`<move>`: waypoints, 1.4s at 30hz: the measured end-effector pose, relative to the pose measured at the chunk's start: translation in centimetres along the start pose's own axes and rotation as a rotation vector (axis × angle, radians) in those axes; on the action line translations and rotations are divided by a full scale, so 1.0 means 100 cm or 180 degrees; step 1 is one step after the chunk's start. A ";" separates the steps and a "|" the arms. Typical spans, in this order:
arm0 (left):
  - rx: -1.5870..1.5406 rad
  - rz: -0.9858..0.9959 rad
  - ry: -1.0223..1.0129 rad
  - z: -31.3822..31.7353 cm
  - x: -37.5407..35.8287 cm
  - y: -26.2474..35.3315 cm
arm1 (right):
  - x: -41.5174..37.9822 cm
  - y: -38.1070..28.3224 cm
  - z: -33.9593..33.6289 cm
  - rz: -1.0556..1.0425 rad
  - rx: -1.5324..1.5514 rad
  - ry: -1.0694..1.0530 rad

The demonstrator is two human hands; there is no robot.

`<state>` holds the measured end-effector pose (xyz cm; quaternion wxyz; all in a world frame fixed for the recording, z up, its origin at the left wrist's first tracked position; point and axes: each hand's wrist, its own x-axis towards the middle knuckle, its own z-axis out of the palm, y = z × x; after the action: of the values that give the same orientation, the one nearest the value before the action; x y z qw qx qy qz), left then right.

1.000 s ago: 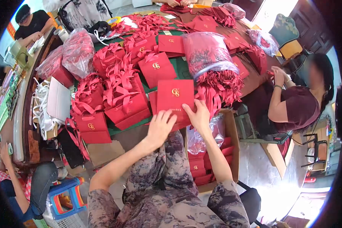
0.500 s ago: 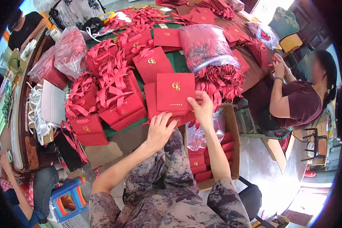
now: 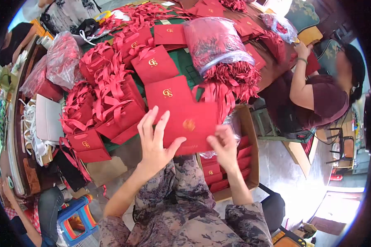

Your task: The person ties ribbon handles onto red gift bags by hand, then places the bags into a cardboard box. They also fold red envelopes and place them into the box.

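Note:
My right hand (image 3: pixel 226 149), slightly blurred, pinches the lower right edge of a flat red gift bag (image 3: pixel 200 127) with a gold logo. Motion smears that logo. Beside the bag's left edge, my left hand (image 3: pixel 154 142) is open, its thumb and fingers spread apart. Behind the held bag lies another red bag (image 3: pixel 169 87) with a sharp gold logo, partly covered by it. Farther back on the green surface rests one more red bag (image 3: pixel 154 64).
Red bags with ribbon handles (image 3: pixel 117 99) crowd the left. A plastic-wrapped red bundle (image 3: pixel 214 43) stands behind, with loose ribbons (image 3: pixel 218 96) below. A cardboard box (image 3: pixel 254 152) of red packets is at my right. A co-worker (image 3: pixel 325 94) sits right; blue stool (image 3: pixel 76 218) lower left.
The held bag has come down and nearer to me, tilting slightly. My left hand has risen to its left side, and its fingers have spread. The co-worker's arm at right has lifted.

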<state>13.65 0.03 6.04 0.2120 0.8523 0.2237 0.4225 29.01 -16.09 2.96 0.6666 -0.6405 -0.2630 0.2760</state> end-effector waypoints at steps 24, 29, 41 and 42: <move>0.0663 -0.0688 -0.0794 -0.035 -0.095 -0.035 | -0.021 0.119 -0.004 -0.0510 -0.2255 0.0567; -0.0044 -0.0785 -0.0760 -0.031 -0.110 -0.013 | -0.043 0.073 0.019 0.0647 -0.0613 0.0358; -0.1114 -0.0389 -0.0923 0.058 -0.054 0.003 | -0.036 0.015 0.013 -0.0885 -0.2432 0.0393; -0.1100 -0.0172 -0.0964 0.070 -0.045 0.005 | -0.035 0.013 0.009 -0.1058 -0.2427 0.0345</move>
<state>17.00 -4.07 -0.40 0.3972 0.8508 0.1364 0.3159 25.85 -17.86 1.76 0.4301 -0.8038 -0.4106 0.0135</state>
